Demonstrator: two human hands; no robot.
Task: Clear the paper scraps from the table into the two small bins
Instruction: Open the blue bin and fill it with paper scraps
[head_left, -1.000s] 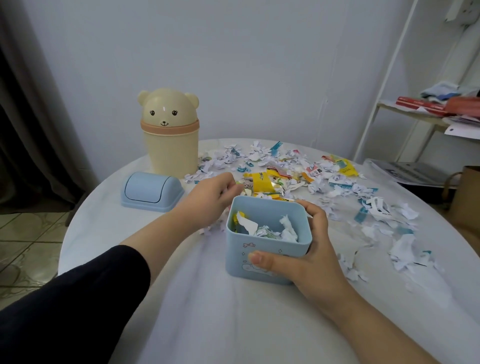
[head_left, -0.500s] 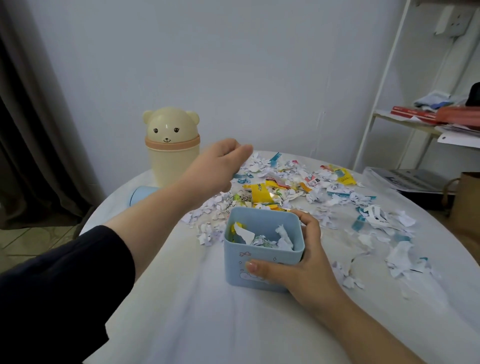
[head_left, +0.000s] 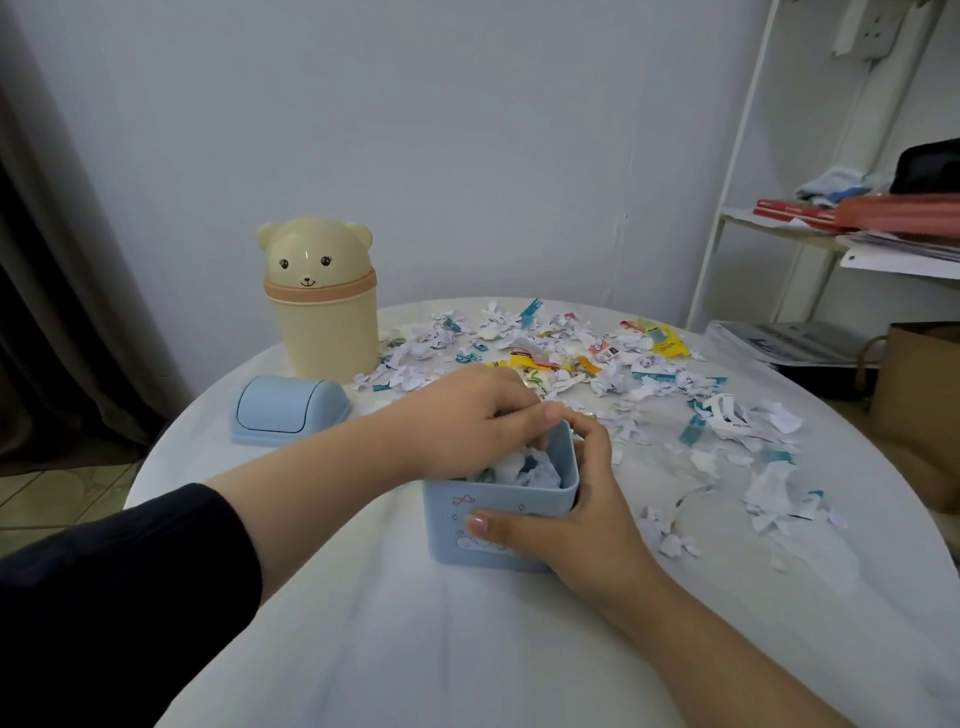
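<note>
Reaching over an open blue bin (head_left: 498, 525) at the middle of a round white desk (head_left: 415, 649), a person's left hand (head_left: 467, 415) hangs with its fingers bent down into the bin's mouth, their tips among the crumpled white paper inside. Whether those fingers pinch any of it cannot be told. The right hand (head_left: 571, 519) grips the bin from its right side, thumb pressed flat on the front wall beside a small printed picture, the other fingers wrapped round the far right corner. The bin stands upright and is filled close to its rim. A rounded blue lid (head_left: 288, 410) lies apart on the desk to the left. It is just in front of a cream bear-shaped bin (head_left: 324, 306), which stands upright with its domed head lid on, near the desk's far left edge. Paper scraps (head_left: 597, 364), mostly white with bits of teal, yellow and orange, are strewn across the far and right parts of the desk. They run from beside the bear-shaped bin to the right edge, thickest just behind the hands. A dark sleeve (head_left: 130, 597) covers the left arm down to about the elbow; the right forearm is bare. Off the desk, a grey curtain (head_left: 47, 312) hangs at the left and a white shelf (head_left: 769, 228) with red books and papers stands at the right. A brown paper bag (head_left: 919, 405) sits at the right edge of view.
</note>
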